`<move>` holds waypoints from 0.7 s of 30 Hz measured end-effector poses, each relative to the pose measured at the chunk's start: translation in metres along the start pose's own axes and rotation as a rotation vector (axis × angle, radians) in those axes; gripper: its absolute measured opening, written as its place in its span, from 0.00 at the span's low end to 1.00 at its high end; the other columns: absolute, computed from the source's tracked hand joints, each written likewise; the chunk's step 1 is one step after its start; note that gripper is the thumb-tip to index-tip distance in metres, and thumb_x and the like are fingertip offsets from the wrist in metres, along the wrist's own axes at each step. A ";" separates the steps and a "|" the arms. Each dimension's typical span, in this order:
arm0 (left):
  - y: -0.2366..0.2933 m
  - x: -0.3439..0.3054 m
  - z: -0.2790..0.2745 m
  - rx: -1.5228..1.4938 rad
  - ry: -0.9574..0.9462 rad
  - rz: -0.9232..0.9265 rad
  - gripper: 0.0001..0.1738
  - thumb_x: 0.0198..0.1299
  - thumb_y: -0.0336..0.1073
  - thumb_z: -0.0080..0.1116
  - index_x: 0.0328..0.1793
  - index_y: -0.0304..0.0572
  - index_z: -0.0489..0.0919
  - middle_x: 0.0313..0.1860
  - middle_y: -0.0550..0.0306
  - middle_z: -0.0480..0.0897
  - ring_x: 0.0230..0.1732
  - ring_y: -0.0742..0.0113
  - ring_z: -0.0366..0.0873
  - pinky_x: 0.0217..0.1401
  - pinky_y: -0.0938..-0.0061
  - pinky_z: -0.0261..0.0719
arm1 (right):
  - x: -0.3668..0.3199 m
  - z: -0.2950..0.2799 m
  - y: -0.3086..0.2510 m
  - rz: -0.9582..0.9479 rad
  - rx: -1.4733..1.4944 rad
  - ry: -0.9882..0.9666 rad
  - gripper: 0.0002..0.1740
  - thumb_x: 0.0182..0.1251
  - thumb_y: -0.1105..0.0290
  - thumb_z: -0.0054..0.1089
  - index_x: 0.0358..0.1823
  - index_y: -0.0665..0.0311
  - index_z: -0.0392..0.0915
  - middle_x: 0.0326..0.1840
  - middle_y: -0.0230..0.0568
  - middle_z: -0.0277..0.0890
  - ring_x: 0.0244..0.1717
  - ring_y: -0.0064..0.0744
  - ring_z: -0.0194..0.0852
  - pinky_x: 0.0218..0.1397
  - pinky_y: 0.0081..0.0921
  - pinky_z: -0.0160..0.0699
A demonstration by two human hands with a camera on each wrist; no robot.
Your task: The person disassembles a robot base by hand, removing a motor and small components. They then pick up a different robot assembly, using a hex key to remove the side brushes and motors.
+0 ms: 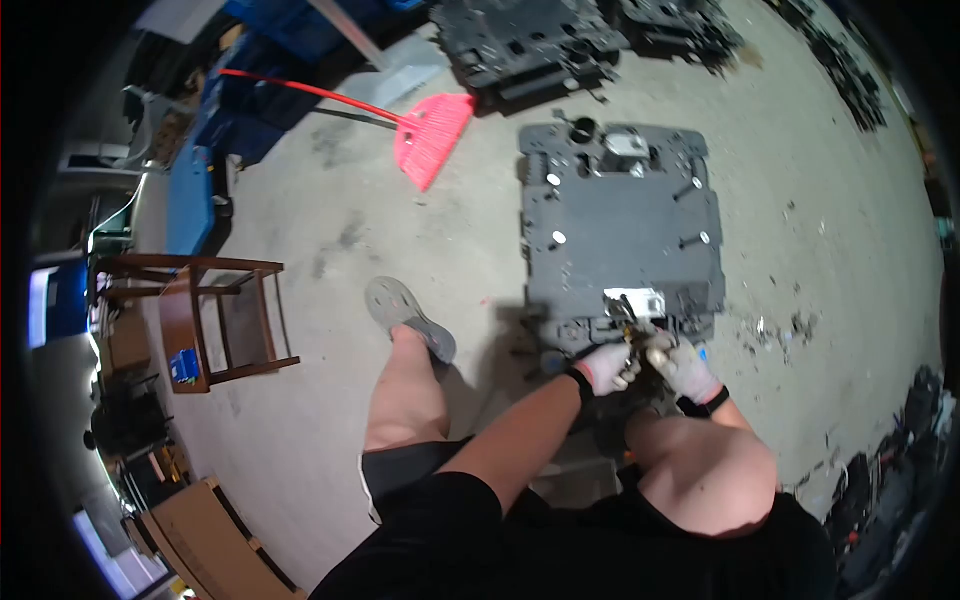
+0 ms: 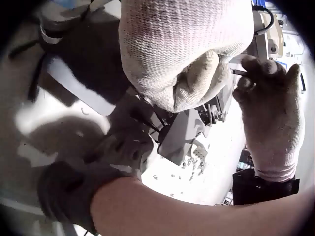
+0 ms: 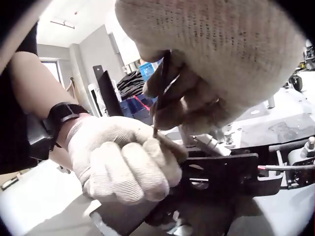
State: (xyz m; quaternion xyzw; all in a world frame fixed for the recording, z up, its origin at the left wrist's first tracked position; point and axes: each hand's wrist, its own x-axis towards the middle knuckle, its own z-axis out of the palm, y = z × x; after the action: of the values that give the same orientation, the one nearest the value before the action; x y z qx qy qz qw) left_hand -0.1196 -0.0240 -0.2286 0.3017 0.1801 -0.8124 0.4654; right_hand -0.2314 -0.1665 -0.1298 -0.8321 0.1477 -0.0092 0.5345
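Both hands wear whitish knit gloves and meet at the near edge of a large grey chassis (image 1: 630,240) lying on the floor. My right hand (image 1: 683,368) pinches a thin dark rod-like piece (image 3: 161,96) that points down at the left hand. A short end of that piece (image 2: 239,73) sticks out of the right fingers in the left wrist view. My left hand (image 3: 125,160) has its fingers curled, with thumb and forefinger pinched at the rod's lower end; cannot tell what else is inside. Beside the fingertips lies a silvery metal cylinder (image 3: 211,146), above a dark slotted bracket (image 3: 221,172).
A red broom (image 1: 435,135) lies on the floor ahead. Other dark chassis (image 1: 530,50) stand beyond. A wooden chair (image 1: 215,320) is at the left, with a cardboard box (image 1: 215,545) nearer. Small debris (image 1: 770,330) is scattered right of the chassis; dark parts (image 1: 895,490) are heaped at the far right.
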 end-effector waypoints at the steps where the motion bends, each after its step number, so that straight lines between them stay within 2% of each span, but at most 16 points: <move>1: 0.003 -0.001 -0.001 0.101 0.049 -0.037 0.17 0.76 0.48 0.39 0.36 0.50 0.71 0.26 0.68 0.69 0.17 0.77 0.59 0.13 0.83 0.53 | -0.005 -0.002 0.006 0.051 0.025 0.060 0.11 0.71 0.66 0.51 0.37 0.66 0.78 0.33 0.43 0.79 0.36 0.41 0.78 0.44 0.36 0.76; 3: 0.004 -0.001 -0.011 0.220 -0.054 -0.084 0.18 0.75 0.47 0.39 0.32 0.49 0.68 0.26 0.68 0.69 0.15 0.77 0.56 0.14 0.83 0.52 | -0.012 -0.007 0.025 0.197 -0.138 0.269 0.13 0.73 0.64 0.49 0.37 0.66 0.75 0.31 0.43 0.76 0.35 0.36 0.74 0.43 0.34 0.73; 4: 0.005 0.000 -0.021 0.254 -0.113 -0.144 0.18 0.75 0.47 0.39 0.38 0.47 0.73 0.27 0.68 0.70 0.18 0.77 0.60 0.18 0.82 0.57 | 0.000 -0.022 -0.014 0.409 -0.002 0.296 0.13 0.74 0.63 0.48 0.40 0.66 0.73 0.30 0.41 0.75 0.34 0.32 0.73 0.42 0.31 0.73; 5: 0.000 0.003 -0.025 0.261 -0.116 -0.160 0.18 0.75 0.47 0.39 0.38 0.47 0.73 0.27 0.68 0.70 0.18 0.77 0.60 0.18 0.82 0.57 | 0.003 -0.019 0.010 0.215 0.122 0.435 0.12 0.74 0.63 0.49 0.40 0.67 0.73 0.32 0.39 0.76 0.33 0.28 0.73 0.40 0.29 0.73; 7: -0.009 -0.005 -0.020 0.531 0.123 -0.081 0.17 0.74 0.47 0.42 0.45 0.44 0.77 0.29 0.67 0.74 0.25 0.76 0.69 0.24 0.80 0.66 | 0.007 -0.027 0.017 0.208 -0.016 0.468 0.12 0.75 0.63 0.48 0.42 0.66 0.73 0.35 0.39 0.78 0.35 0.26 0.76 0.42 0.27 0.75; 8: -0.010 -0.004 -0.031 0.486 0.013 -0.103 0.16 0.73 0.45 0.46 0.54 0.44 0.78 0.33 0.66 0.77 0.33 0.74 0.75 0.32 0.78 0.73 | 0.008 -0.025 0.019 0.215 -0.012 0.476 0.12 0.75 0.63 0.48 0.42 0.66 0.73 0.35 0.39 0.78 0.35 0.26 0.76 0.42 0.27 0.75; 10: -0.016 -0.001 -0.033 0.491 0.008 -0.087 0.16 0.72 0.44 0.48 0.54 0.43 0.78 0.34 0.66 0.77 0.34 0.74 0.76 0.33 0.77 0.74 | 0.015 -0.021 0.014 0.311 0.464 0.511 0.13 0.77 0.63 0.46 0.45 0.67 0.72 0.37 0.40 0.80 0.36 0.25 0.79 0.43 0.25 0.79; 11: -0.018 0.002 -0.034 0.487 -0.001 -0.062 0.15 0.71 0.43 0.49 0.55 0.43 0.78 0.34 0.65 0.78 0.34 0.74 0.76 0.35 0.77 0.75 | 0.017 -0.019 0.015 0.310 0.464 0.516 0.13 0.77 0.63 0.46 0.45 0.67 0.72 0.37 0.40 0.80 0.36 0.25 0.79 0.43 0.25 0.79; 12: -0.014 -0.010 -0.017 0.492 0.049 -0.059 0.12 0.70 0.43 0.51 0.45 0.45 0.79 0.31 0.66 0.78 0.31 0.74 0.76 0.33 0.78 0.74 | 0.018 -0.019 0.013 0.302 0.429 0.507 0.13 0.77 0.63 0.46 0.47 0.67 0.71 0.38 0.41 0.81 0.36 0.26 0.80 0.43 0.25 0.80; 13: -0.017 -0.003 -0.020 0.491 0.041 -0.058 0.12 0.70 0.43 0.51 0.45 0.45 0.79 0.31 0.66 0.78 0.31 0.74 0.76 0.33 0.78 0.74 | 0.020 -0.019 0.011 0.295 0.394 0.495 0.14 0.78 0.63 0.45 0.49 0.68 0.71 0.39 0.43 0.82 0.36 0.26 0.82 0.44 0.25 0.81; 14: -0.016 0.002 -0.025 0.470 0.047 -0.086 0.12 0.69 0.44 0.51 0.44 0.44 0.79 0.31 0.66 0.78 0.30 0.74 0.76 0.33 0.78 0.74 | 0.020 -0.019 0.006 0.218 0.216 0.513 0.14 0.78 0.63 0.44 0.48 0.68 0.72 0.38 0.44 0.83 0.34 0.27 0.82 0.42 0.25 0.80; 17: -0.014 0.001 -0.029 0.407 0.068 -0.128 0.13 0.68 0.45 0.52 0.43 0.43 0.78 0.29 0.65 0.78 0.28 0.72 0.76 0.31 0.79 0.74 | 0.022 -0.011 0.029 0.271 0.214 0.435 0.14 0.78 0.63 0.45 0.45 0.68 0.73 0.38 0.47 0.83 0.33 0.31 0.83 0.40 0.28 0.80; 18: -0.013 0.002 -0.030 0.366 0.036 -0.142 0.13 0.68 0.45 0.52 0.42 0.43 0.78 0.28 0.65 0.77 0.28 0.72 0.76 0.30 0.78 0.73 | 0.024 -0.012 0.024 0.275 0.024 0.425 0.14 0.76 0.64 0.45 0.46 0.68 0.74 0.37 0.51 0.82 0.36 0.39 0.83 0.43 0.33 0.79; 19: -0.011 0.003 -0.030 0.325 0.004 -0.150 0.14 0.68 0.45 0.52 0.42 0.43 0.78 0.28 0.65 0.77 0.27 0.71 0.75 0.29 0.78 0.73 | 0.025 -0.012 0.022 0.263 0.025 0.421 0.14 0.76 0.64 0.45 0.46 0.68 0.74 0.37 0.51 0.82 0.36 0.39 0.83 0.43 0.33 0.79; 20: -0.012 0.002 -0.030 0.330 0.000 -0.104 0.14 0.68 0.46 0.51 0.42 0.43 0.78 0.27 0.65 0.75 0.25 0.71 0.74 0.27 0.77 0.72 | 0.025 -0.013 0.021 0.250 -0.071 0.433 0.14 0.75 0.64 0.46 0.46 0.68 0.75 0.38 0.51 0.82 0.38 0.44 0.82 0.45 0.36 0.78; 21: -0.006 -0.011 -0.022 0.383 -0.053 -0.084 0.15 0.71 0.41 0.46 0.53 0.40 0.76 0.33 0.63 0.77 0.33 0.71 0.76 0.34 0.77 0.74 | 0.027 -0.012 0.020 0.227 -0.162 0.438 0.14 0.75 0.65 0.46 0.46 0.68 0.76 0.38 0.52 0.82 0.40 0.49 0.81 0.46 0.38 0.77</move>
State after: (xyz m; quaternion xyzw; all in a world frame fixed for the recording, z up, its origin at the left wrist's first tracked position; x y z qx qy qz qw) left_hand -0.1134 -0.0017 -0.2377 0.3555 0.0222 -0.8581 0.3699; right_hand -0.2128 -0.1914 -0.1460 -0.8284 0.3526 -0.1174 0.4191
